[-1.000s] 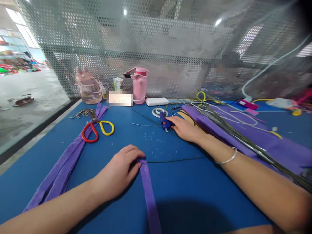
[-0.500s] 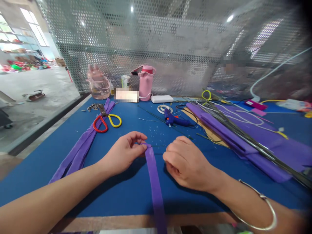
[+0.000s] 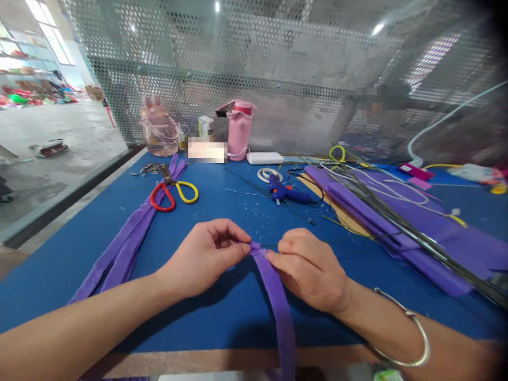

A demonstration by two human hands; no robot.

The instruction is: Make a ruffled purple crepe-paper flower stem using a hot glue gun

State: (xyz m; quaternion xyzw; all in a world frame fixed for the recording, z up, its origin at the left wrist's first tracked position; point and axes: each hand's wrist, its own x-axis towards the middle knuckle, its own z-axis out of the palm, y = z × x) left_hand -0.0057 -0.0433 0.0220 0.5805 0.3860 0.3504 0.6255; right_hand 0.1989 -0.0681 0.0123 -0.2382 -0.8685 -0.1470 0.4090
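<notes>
My left hand (image 3: 208,259) is closed, thumb and forefinger pinching the folded top end of a purple fabric strip (image 3: 280,307). From there the strip hangs down over the table's front edge. My right hand (image 3: 311,270) is curled shut beside it, its finger and thumb tips on the strip's right edge just below the fold. A thin dark green wire (image 3: 269,245) runs from the fold towards my right hand and passes behind it. What lies deeper inside the right fingers is hidden.
Scissors (image 3: 174,193) with red and yellow handles lie on more purple strips (image 3: 123,248) at left. A blue glue gun (image 3: 288,193) and tape roll (image 3: 270,174) sit beyond my hands. Purple sheets (image 3: 357,206) and wire stems (image 3: 420,248) cover the right. A pink bottle (image 3: 239,132) stands behind.
Both hands have come closer together, the left shifting right with the strip's end. My right fingertips now touch the strip, where before there was a gap bridged by wire.
</notes>
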